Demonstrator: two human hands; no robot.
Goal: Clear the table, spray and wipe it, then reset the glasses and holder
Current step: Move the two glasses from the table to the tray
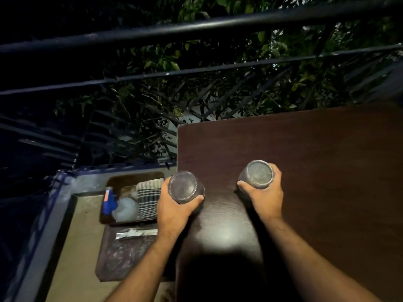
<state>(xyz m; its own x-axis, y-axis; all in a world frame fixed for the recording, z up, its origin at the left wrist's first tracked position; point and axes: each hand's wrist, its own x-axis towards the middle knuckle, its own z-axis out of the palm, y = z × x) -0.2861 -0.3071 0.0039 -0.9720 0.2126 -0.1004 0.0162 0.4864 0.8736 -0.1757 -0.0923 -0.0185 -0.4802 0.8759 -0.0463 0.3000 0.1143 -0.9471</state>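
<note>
Two bare forearms reach forward from the near edge over a dark brown tabletop (305,160). Left hand (174,209) grips an upside-down glass (185,187), fingers and thumb curled round its sides, right at the tabletop's left edge. Right hand (265,197) grips a second upside-down glass (257,174) the same way, further in on the tabletop; whether either glass touches the wood is unclear. Left of the tabletop, lower down, a tray (128,179) holds a spray bottle with a blue head (110,203) and a checked cloth (148,197). Beyond, dark railings (196,25) and leaves.
</note>
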